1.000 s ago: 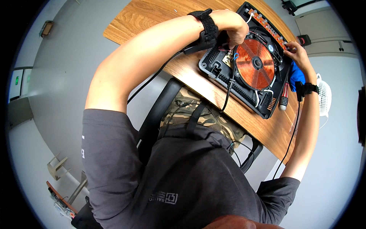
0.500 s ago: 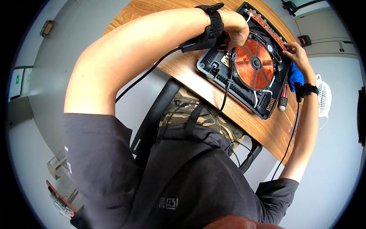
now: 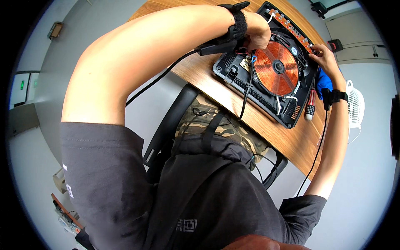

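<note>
An opened induction cooker with a black base (image 3: 221, 71) lies on the table, a round copper coil (image 3: 266, 75) exposed in its middle. My left hand (image 3: 259, 36) reaches in over the coil's upper left edge, fingers curled downward; their tips and anything between them are hidden. Along the cooker's far side runs a narrow orange circuit board (image 3: 286, 26) with small parts on it. My right hand (image 3: 325, 60) has thumb and fingers pinched together on the right end of that board. A black cable (image 3: 245, 100) leaves the cooker's near edge.
A screwdriver (image 3: 310, 109) with a red and dark handle lies on the wooden table (image 3: 196, 68) right of the cooker. Beyond it are a blue object (image 3: 323, 83) and a white fan (image 3: 355, 104). Thin cables trail from both wrist straps.
The cooker has shifted very slightly leftward in the view. My left upper arm has swung a little outward, while both hands stay at the same spots on the cooker.
</note>
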